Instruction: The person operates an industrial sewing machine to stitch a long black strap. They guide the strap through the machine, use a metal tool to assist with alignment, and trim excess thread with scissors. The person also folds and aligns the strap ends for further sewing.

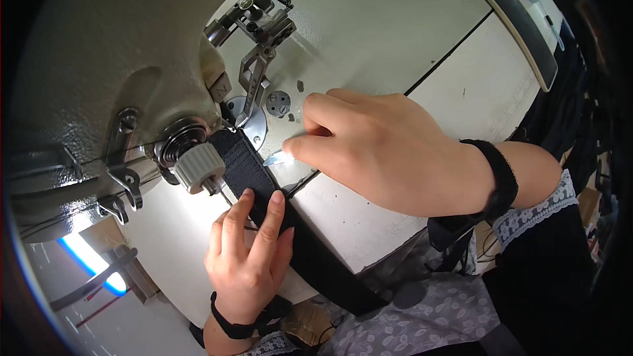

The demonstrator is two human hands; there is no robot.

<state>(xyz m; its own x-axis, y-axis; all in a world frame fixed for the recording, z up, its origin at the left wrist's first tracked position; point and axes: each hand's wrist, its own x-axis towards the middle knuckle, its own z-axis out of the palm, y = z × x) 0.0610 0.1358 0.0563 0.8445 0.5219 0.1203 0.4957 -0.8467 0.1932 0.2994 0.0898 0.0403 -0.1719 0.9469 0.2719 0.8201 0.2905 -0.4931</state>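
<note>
A wide black webbing strap [300, 250] with rows of stitching runs from the sewing machine's needle plate [254, 133] down toward my lap. Two outstretched fingertips of my left hand [247, 260] press flat on it just below the stitched part. My right hand [372, 148] is closed in a pinch at the strap's right side. From between its thumb and finger pokes a small, shiny, pale-blue pointed piece [279, 158], whose kind I cannot make out. Its tip reaches the strap's edge. The presser foot [252, 86] stands over the plate, near the strap's far end.
The machine's big pale head [99, 46] fills the left, with a grey tension dial [198, 166] close above my left hand. A phone-like dark slab [517, 29] lies at the far right of the white table [455, 86]. A bright lamp [93, 264] glows at lower left.
</note>
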